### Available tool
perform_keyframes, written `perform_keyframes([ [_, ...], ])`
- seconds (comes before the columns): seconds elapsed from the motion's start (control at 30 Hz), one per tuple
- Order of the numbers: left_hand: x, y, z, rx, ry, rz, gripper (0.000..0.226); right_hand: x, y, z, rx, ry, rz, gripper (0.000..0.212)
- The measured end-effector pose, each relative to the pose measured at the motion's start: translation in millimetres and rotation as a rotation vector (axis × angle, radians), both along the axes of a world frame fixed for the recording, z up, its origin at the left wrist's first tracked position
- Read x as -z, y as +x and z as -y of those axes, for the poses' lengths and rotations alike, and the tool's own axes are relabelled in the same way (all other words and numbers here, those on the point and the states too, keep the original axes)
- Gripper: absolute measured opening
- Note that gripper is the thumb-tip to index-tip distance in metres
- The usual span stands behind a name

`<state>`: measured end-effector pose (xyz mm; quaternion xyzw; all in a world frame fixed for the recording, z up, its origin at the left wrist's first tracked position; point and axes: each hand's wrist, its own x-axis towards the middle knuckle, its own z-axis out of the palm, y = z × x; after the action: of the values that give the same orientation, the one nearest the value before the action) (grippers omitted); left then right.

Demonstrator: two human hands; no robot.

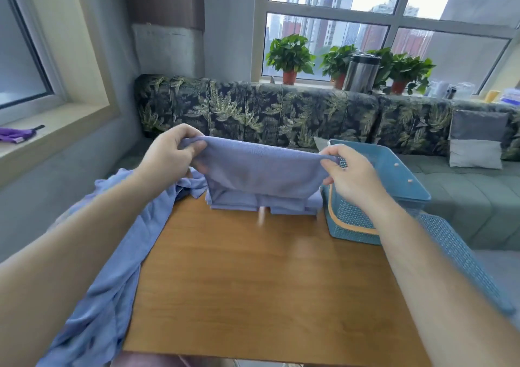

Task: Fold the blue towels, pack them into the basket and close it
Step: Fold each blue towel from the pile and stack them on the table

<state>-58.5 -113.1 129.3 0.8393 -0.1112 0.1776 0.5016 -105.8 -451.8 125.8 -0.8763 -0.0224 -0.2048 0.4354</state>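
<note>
Right now one towel (261, 167) is up off the surface (267, 268), stretched between my hands. My left hand (168, 153) pinches its upper left corner, thumb in front and fingers curled behind the cloth. My right hand (346, 169) pinches the upper right corner the same way. The top edge sags a little between the two grips, and the rest of the cloth hangs down from it.

Straight below my hands, a stack (253, 205) of folded towels lies at the far edge of the surface; the hanging cloth covers its top. A small pale thing shows in front of the stack, too blurred to name.

Under my left forearm a heap (112, 254) of unfolded towels spills over the left edge of the surface and runs down toward me.

Just to the right of my right hand, partly hidden by it, the basket (346, 236) stands on the far right corner of the surface, open on top, with an orange handle (332, 198) lying against its near wall. Its lattice lid (464, 259) slopes away beyond my right forearm, off the right side of the surface; I cannot tell whether it is joined to the basket.

Beyond my hands runs a leaf-print sofa (281, 108), with a grey cushion (478, 141) on it past the basket. Above it, potted plants (289, 54) and a metal flask (361, 72) stand on the window sill.
</note>
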Motion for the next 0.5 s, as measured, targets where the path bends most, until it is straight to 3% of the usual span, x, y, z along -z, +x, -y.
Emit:
perform_keyframes([
  [0.13,97.1,-42.4,1.1,0.108,-0.142,-0.24,0.005,87.5,-38.1,-4.8,-0.027,0.251,-0.24,0.014],
  [0.27,192.9,-71.0,-7.1,0.08,-0.037,-0.439,0.006,186.4,-72.0,-9.0,0.003,0.271,-0.361,0.02],
  [0.5,221.8,-82.7,2.6,-0.038,-0.059,-0.412,0.016,230.9,-95.0,-10.7,0.013,0.188,-0.224,0.014],
])
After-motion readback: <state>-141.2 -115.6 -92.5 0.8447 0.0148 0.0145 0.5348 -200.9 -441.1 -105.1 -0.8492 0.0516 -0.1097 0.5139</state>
